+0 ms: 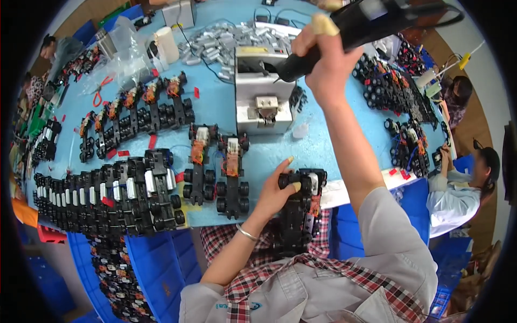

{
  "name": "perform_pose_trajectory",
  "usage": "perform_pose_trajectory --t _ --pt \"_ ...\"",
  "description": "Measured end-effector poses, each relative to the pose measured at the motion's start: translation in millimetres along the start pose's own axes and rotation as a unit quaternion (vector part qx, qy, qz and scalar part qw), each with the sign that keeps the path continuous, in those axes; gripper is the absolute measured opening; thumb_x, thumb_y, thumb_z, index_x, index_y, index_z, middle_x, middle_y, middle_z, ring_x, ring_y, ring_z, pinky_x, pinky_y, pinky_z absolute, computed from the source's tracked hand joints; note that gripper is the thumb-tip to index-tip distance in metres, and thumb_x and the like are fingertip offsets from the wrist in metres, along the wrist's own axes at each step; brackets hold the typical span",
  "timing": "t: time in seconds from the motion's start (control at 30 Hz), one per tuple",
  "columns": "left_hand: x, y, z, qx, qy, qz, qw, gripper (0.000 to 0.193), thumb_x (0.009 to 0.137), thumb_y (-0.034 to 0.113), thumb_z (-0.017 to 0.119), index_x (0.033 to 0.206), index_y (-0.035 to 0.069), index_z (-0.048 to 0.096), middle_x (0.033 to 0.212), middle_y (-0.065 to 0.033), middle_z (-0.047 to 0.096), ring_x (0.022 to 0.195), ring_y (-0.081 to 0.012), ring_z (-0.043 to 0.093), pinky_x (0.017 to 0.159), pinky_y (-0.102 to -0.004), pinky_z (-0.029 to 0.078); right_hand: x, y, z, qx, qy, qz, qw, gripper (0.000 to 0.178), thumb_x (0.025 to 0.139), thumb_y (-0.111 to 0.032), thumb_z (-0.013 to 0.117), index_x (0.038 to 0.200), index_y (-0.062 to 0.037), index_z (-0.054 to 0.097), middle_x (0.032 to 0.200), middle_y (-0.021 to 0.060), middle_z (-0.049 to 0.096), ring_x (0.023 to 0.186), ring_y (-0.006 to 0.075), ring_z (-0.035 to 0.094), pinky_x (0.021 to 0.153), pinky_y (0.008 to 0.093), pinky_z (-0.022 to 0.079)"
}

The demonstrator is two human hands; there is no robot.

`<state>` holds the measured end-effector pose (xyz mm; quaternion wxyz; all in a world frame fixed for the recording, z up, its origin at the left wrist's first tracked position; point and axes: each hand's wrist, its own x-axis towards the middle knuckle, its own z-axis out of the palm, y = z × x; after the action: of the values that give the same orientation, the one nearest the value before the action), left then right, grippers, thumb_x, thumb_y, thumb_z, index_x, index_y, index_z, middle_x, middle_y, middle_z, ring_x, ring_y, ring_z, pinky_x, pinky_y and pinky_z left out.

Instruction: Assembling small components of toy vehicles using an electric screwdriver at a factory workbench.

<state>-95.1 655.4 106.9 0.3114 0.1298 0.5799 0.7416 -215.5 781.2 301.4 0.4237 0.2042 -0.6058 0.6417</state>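
Note:
My left hand [277, 189] grips a black toy car chassis [300, 212] with black wheels and orange wiring, held at the near edge of the blue table [269, 153] over my lap. My right hand [323, 62] is raised above the table and closed around the handle of a black power screwdriver [371, 24] hanging from above. Its fingers wear pale finger cots. Two more chassis [218, 172] lie just left of my left hand.
Rows of black chassis [107, 194] fill the table's left side, more [398, 91] lie at the right. A grey tape dispenser machine [261, 89] stands mid-table. Blue crates [156, 264] with chassis sit below left. Other people work at the left and right edges.

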Motion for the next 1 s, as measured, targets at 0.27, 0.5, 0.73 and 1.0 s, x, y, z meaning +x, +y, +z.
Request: perform_pose_trajectory --t 0.27,0.5,0.73,1.0 --pt "0.5 9.2 4.3 0.059 0.018 0.014 0.998 0.056 0.068 0.001 0.058 0.122 0.003 0.041 0.107 -0.0112 0.053 0.095 -0.016 0.052 0.083 -0.0269 0.042 -56.8 34.2 -6.9 -0.004 -0.008 0.158 0.987 0.023 0.075 -0.004 0.058 0.094 0.0024 0.046 0.058 0.005 0.05 0.044 0.0109 0.046 0.044 0.0244 0.038" --pt "-6.6 8.7 4.6 0.053 0.026 0.011 0.998 0.056 0.068 0.0 0.057 0.122 0.003 0.042 0.108 -0.0133 0.054 0.096 -0.0162 0.052 0.083 -0.0269 0.042 -57.0 33.9 6.7 0.018 -0.031 0.127 0.991 0.02 0.075 -0.003 0.058 0.091 0.0027 0.047 0.056 0.0042 0.05 0.044 0.0107 0.046 0.045 0.0238 0.038" --pt "-20.8 13.5 2.2 0.057 0.047 -0.003 0.997 0.056 0.067 0.0 0.057 0.122 0.002 0.042 0.107 -0.0142 0.055 0.096 -0.0155 0.052 0.083 -0.0268 0.042 -56.9 36.8 15.7 -0.036 -0.032 0.171 0.984 0.011 0.074 -0.002 0.059 0.081 0.0024 0.052 0.052 0.0031 0.051 0.044 0.0097 0.047 0.045 0.0221 0.037" --pt "-60.3 34.0 -11.1 0.166 0.125 -0.033 0.978 0.055 0.071 0.003 0.057 0.123 -0.001 0.037 0.091 -0.014 0.058 0.075 -0.0122 0.052 0.072 -0.0252 0.043 -95.9 -8.3 -0.7 0.213 -0.075 0.334 0.915 0.021 0.083 -0.018 0.042 0.067 -0.0049 0.04 0.054 -0.0005 0.037 0.044 0.0088 0.034 0.046 0.0251 0.031"
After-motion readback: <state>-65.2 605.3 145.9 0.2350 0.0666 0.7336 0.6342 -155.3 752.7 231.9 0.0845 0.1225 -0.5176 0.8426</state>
